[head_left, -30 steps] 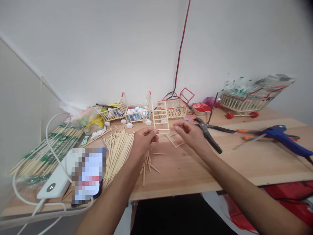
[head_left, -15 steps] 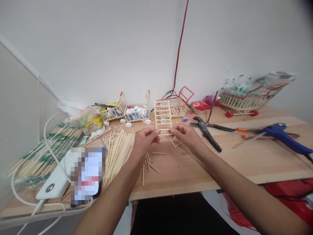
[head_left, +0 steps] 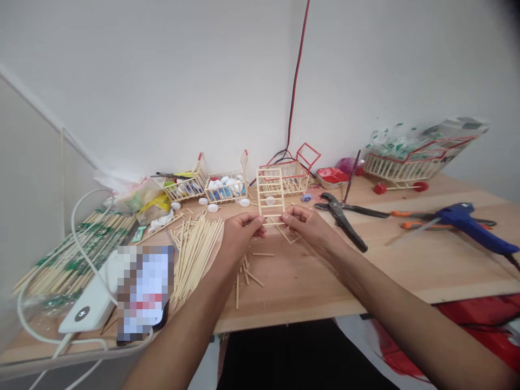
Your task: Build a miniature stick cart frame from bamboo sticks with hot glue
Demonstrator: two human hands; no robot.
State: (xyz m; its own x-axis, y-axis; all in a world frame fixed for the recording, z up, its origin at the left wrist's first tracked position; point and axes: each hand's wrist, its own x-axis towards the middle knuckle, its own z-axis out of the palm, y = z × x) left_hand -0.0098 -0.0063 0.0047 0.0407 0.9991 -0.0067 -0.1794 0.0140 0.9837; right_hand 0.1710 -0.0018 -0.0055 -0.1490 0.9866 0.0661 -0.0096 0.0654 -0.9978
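A small ladder-like frame of pale wooden sticks [head_left: 271,194] is held upright over the table. My left hand [head_left: 242,230] pinches its lower left side between thumb and fingers. On the opposite side, my right hand [head_left: 305,227] grips the lower right corner the same way. Below and behind it lies another thin stick frame [head_left: 291,238], partly covered by my right hand. Several short cut sticks [head_left: 254,277] are scattered on the wood beneath my hands. To the left of my left hand spreads a pile of loose sticks [head_left: 197,254].
Small stick carts [head_left: 227,189] with white wheels stand along the wall, near a red-trimmed cart [head_left: 298,181]. Pliers [head_left: 343,222], a red paint dish [head_left: 332,177] and a blue glue gun [head_left: 467,222] lie rightward. A phone [head_left: 144,292] and a white power bank [head_left: 87,309] are at left.
The view has shifted very slightly. Both hands keep the same hold on the stick frame, and nothing else has visibly moved.
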